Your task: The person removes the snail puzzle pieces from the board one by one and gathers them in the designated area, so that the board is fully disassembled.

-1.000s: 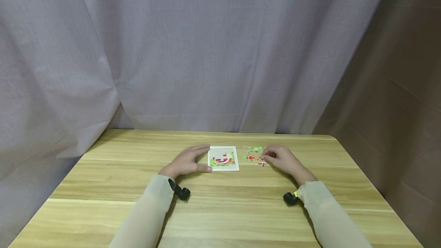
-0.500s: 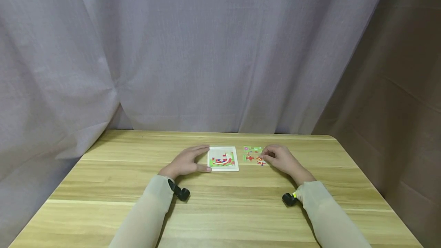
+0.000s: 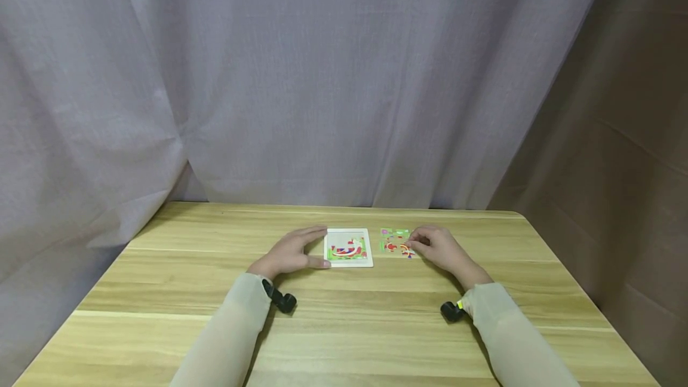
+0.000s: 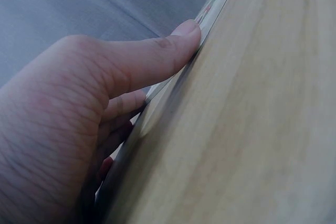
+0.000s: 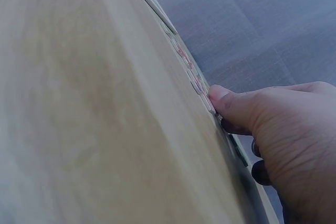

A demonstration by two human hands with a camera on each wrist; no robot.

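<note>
In the head view, a white-framed puzzle board (image 3: pixel 348 265) lies flat on the table, with colourful pieces filling its lower part. My left hand (image 3: pixel 292 251) rests at the board's left side, thumb at the lower corner and fingers straight towards the upper corner. The left wrist view has the thumb (image 4: pixel 152 59) touching the frame's edge. To the right of the board lie several loose puzzle pieces (image 3: pixel 391 246), green, red and white. Over their right side, my right hand (image 3: pixel 438 248) pinches a puzzle piece (image 3: pixel 409 253) between thumb and curled fingers, which partly hide it.
The wooden table (image 3: pixel 355 327) extends around both hands, its far edge just beyond the puzzle. A grey curtain (image 3: pixel 301 88) hangs behind it and a darker brown one (image 3: pixel 607 154) on the right. Each wrist carries a small black camera.
The right hand and the piece at its fingertips have shifted very slightly left towards the other loose pieces. The left hand and the board look unchanged.
</note>
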